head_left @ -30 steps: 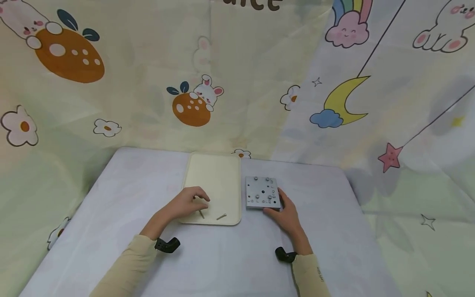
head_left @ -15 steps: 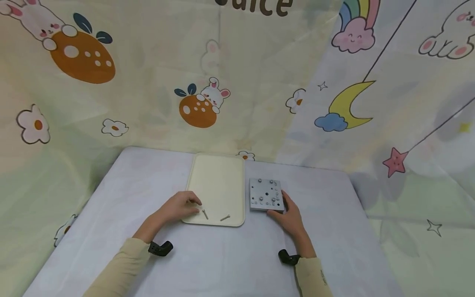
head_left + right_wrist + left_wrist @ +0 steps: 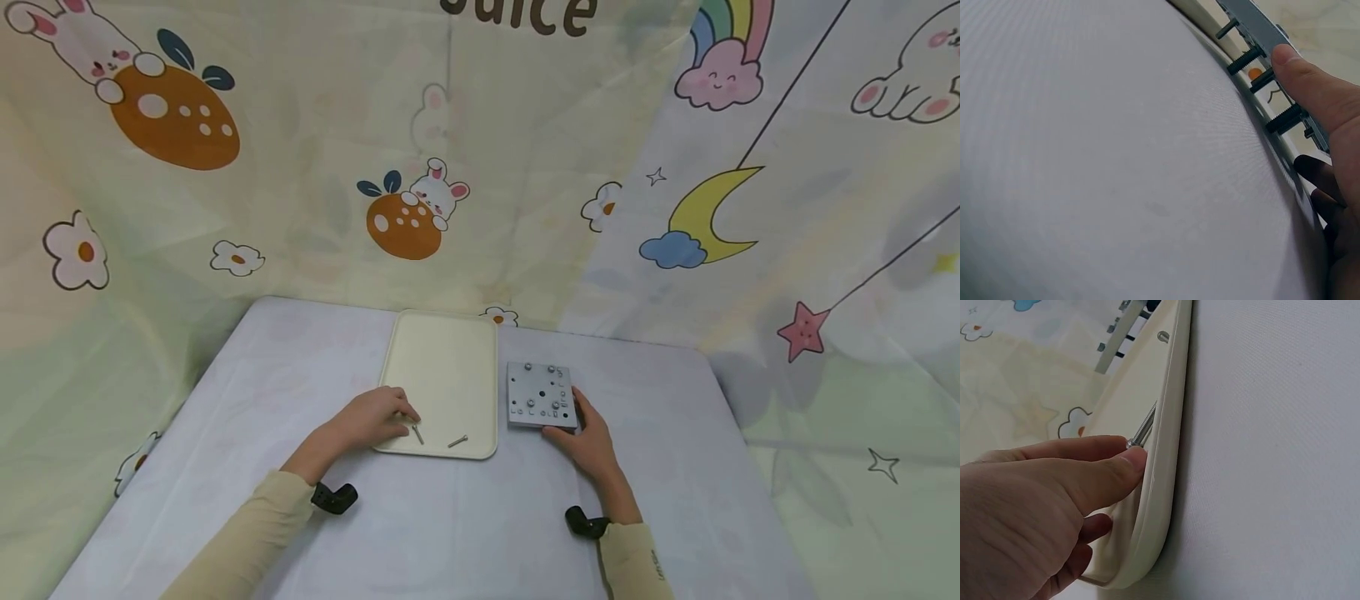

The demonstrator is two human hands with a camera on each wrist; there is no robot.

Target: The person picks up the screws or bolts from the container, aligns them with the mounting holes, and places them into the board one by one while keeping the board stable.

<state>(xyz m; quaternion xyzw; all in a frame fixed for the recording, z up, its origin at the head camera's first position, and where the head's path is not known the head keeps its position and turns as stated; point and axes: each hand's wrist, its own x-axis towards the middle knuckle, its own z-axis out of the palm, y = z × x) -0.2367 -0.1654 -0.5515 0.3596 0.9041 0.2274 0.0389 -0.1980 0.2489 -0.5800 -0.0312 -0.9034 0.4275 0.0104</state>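
Observation:
In the head view, my left hand [image 3: 375,418] reaches over the near left part of a cream tray [image 3: 442,367]. A small metal screw [image 3: 419,436] lies there at its fingertips. The left wrist view shows the thumb and index finger closed about the head of this screw [image 3: 1143,426], its threaded shank pointing away from the hand. Right of the tray, my right hand [image 3: 588,437] grips a grey metal plate [image 3: 528,390] by its near right corner. Its thumb [image 3: 1288,59] presses on the plate's edge, with threaded screws [image 3: 1244,60] jutting from the underside.
A second screw [image 3: 457,441] lies in the tray, right of the first. Several screw heads and small holes dot the plate's upper face. The table [image 3: 465,525] has a white cover and ends at a printed curtain [image 3: 300,167] behind the tray.
My left hand first drew back left from above the screw, then came slightly right again to its head. The right hand keeps its grip on the plate. The head view has shifted a little.

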